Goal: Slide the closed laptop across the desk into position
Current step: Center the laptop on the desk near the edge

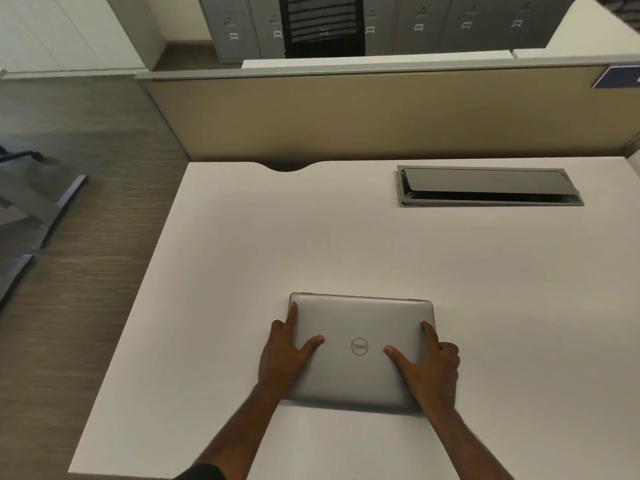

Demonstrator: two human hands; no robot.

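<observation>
A closed silver laptop (360, 327) with a round logo on its lid lies flat on the white desk (311, 237), near the front edge. My left hand (285, 351) grips its left side, thumb and forefinger spread on the lid. My right hand (427, 365) holds the right side the same way, thumb on the lid, fingers curled over the edge. Both forearms reach in from the bottom of the view.
A grey cable hatch (488, 187) with its dark flap raised is set in the desk at the back right. A beige partition (346, 112) runs along the far edge, with a cable notch (287, 167) before it. Floor and a chair base (41, 202) lie left.
</observation>
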